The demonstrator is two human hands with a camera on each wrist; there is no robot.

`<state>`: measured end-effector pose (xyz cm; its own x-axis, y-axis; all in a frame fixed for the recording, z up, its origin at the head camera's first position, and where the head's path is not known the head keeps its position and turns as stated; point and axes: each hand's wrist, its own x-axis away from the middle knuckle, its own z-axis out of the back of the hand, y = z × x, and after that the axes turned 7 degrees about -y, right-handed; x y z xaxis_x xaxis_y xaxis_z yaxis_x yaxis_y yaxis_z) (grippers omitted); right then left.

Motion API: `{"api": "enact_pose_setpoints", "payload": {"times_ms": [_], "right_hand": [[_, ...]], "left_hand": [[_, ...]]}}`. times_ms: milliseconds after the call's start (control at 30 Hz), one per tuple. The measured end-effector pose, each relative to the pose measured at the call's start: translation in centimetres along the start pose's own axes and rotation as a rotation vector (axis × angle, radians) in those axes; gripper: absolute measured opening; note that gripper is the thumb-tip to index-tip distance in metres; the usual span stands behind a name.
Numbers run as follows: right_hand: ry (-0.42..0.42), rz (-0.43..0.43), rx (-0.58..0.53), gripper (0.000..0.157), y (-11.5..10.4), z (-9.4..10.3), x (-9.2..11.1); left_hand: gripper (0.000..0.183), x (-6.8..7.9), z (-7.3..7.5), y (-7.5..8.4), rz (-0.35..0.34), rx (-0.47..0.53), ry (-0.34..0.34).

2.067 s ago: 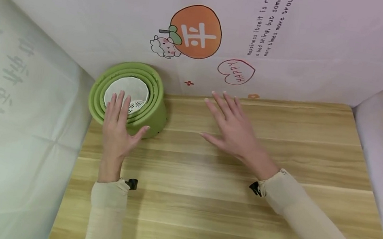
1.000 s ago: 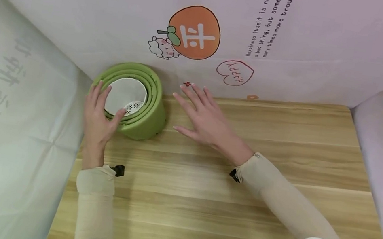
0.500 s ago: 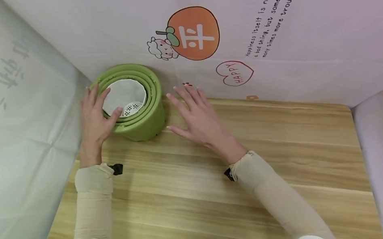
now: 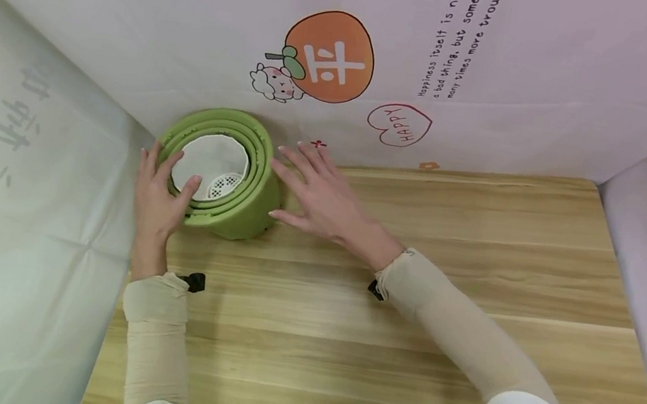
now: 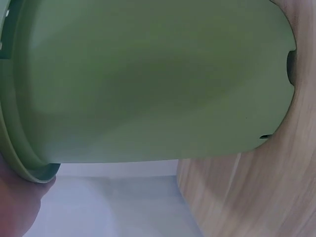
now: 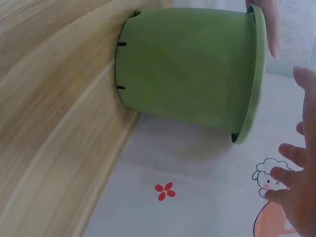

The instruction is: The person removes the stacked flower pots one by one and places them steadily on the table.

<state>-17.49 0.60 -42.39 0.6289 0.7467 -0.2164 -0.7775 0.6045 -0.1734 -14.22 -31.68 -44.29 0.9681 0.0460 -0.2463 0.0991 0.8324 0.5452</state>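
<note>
A stack of nested green flower pots (image 4: 237, 214) stands upright at the back left, wide rims up. Innermost is a white pot (image 4: 209, 151) with a perforated base. My left hand (image 4: 162, 200) is at the stack's left side, fingers spread at the outer rim and thumb over the front of the rims. The left wrist view shows the outer green pot's wall (image 5: 158, 84) close up, with part of the hand right at its rim. My right hand (image 4: 323, 202) is spread on the stack's right, fingertips near the rim; in the right wrist view a gap separates them.
The pots stand on a wood-grain tabletop (image 4: 402, 351), close to the corner of two cloth walls. The back cloth (image 4: 502, 82) carries printed fruit, a heart and lettering. Another cloth wall (image 4: 32, 244) hangs along the left, near my left hand.
My right hand has moved left toward the pots. My left hand has shifted from over the front of the pots to their left rim. The pots have stayed in place.
</note>
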Motion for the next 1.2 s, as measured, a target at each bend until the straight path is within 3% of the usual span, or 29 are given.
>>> {"api": "enact_pose_setpoints", "payload": {"times_ms": [267,633,1200], "right_hand": [[-0.016,0.023,-0.028,0.083,-0.4,-0.1,-0.9],[-0.1,0.047,-0.016,0.086,-1.4,-0.6,-2.5],[-0.123,0.038,-0.043,0.085,-1.6,-2.4,-3.1]], "left_hand": [[0.066,-0.2,0.4,-0.3,0.063,0.034,-0.049],[0.069,-0.6,0.6,-0.5,0.069,0.028,-0.063],[0.093,-0.3,0.6,-0.2,0.129,-0.007,-0.102]]}}
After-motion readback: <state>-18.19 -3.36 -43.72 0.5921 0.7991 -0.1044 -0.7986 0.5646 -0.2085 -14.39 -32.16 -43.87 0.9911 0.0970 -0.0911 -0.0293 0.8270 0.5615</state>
